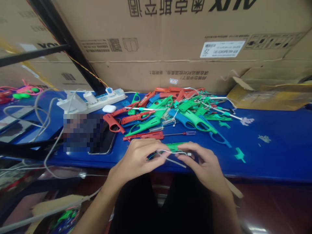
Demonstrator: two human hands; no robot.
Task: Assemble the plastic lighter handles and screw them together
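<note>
My left hand (pixel 143 154) and my right hand (pixel 201 159) meet at the front edge of the blue table. Between them is a green gas-lighter casing (pixel 174 147), its ends covered by my fingers. My left thumb and index finger are closed on its left side, where a thin white tube (pixel 176 162) sticks out toward me. My right fingers pinch the other end, beside a small white piece (pixel 189 154) on a thin wire. Just beyond lie a red casing half (pixel 146 136) and a screwdriver (pixel 181 133) with a purple handle.
A heap of red, green and blue lighter casings (pixel 156 110) with metal tubes covers the table's middle. At left are a power strip (pixel 97 100), a white earbud case (pixel 109 108) and a phone (pixel 104 139). Cardboard boxes (pixel 158 39) stand behind. Green scraps (pixel 240 154) lie at right.
</note>
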